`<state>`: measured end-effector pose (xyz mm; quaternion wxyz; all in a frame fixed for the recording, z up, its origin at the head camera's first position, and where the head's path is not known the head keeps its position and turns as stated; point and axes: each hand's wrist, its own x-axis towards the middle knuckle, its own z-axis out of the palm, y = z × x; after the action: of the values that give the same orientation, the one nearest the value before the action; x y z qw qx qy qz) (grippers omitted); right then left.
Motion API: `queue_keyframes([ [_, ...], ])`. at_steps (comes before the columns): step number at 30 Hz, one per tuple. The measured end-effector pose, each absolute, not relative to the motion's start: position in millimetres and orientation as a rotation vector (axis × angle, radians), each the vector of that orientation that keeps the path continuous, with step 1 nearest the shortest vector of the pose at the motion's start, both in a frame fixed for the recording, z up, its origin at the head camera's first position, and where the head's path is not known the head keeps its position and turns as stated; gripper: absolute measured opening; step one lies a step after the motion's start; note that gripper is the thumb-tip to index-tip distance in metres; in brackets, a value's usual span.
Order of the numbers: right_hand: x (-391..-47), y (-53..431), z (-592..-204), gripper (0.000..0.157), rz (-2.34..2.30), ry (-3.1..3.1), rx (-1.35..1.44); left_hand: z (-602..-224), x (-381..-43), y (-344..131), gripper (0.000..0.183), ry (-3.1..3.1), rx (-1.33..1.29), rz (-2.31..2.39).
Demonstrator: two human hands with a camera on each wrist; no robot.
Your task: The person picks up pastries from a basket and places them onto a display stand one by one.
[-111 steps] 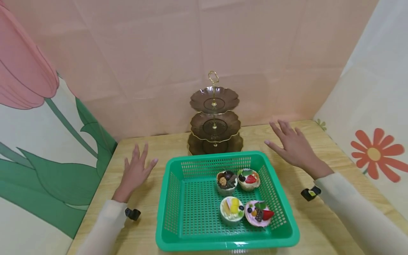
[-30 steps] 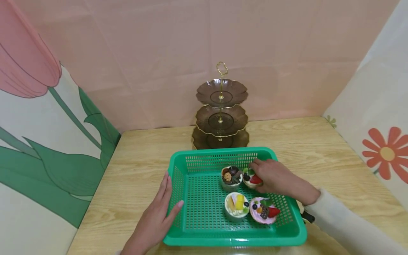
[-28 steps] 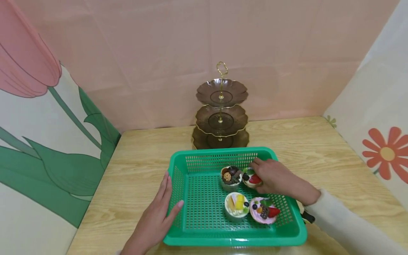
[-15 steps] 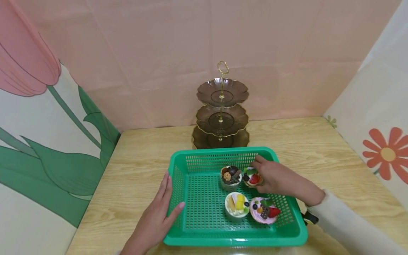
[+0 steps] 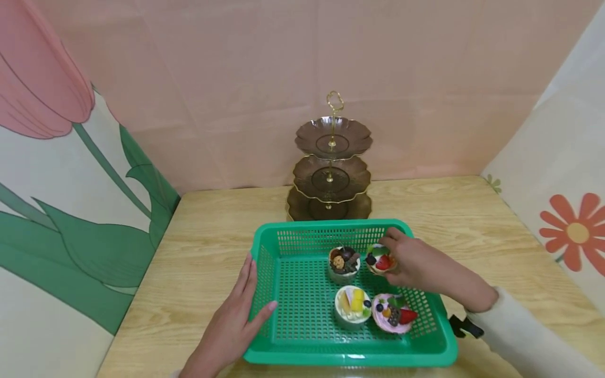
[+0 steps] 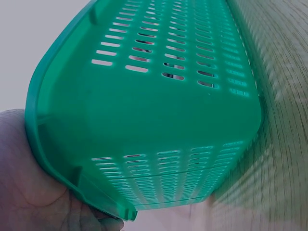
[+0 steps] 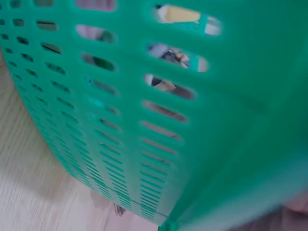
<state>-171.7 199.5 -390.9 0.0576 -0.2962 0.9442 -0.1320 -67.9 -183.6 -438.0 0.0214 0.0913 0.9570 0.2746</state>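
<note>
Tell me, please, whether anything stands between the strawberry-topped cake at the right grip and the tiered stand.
Yes, the far wall of the green basket: the strawberry-topped cake is inside it, at the right grip, and the tiered stand is beyond. Above that wall, nothing visible blocks the way.

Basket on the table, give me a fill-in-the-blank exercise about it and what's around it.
The basket is coloured ____. The hand holding a dessert is the person's ____ one. Counting that one, ____ desserts show. The tiered stand beyond the basket has ____ plates.
Missing words: green; right; four; three.
</note>
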Motion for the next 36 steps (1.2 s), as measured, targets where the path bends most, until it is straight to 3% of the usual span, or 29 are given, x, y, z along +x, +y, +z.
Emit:
queue_keyframes([
  [11, -163.5, 210.8, -368.5, 0.054, -0.573, 2.806, -1.032, -435.5, -66.9, -183.5, 0.091, 2.985, 0.288, 0.875],
  [36, -179.8, 193.2, -286.6, 0.058, -0.750, 2.917, -1.120, -433.8, -66.6, -182.1, 0.090, 2.921, 0.261, 0.926],
])
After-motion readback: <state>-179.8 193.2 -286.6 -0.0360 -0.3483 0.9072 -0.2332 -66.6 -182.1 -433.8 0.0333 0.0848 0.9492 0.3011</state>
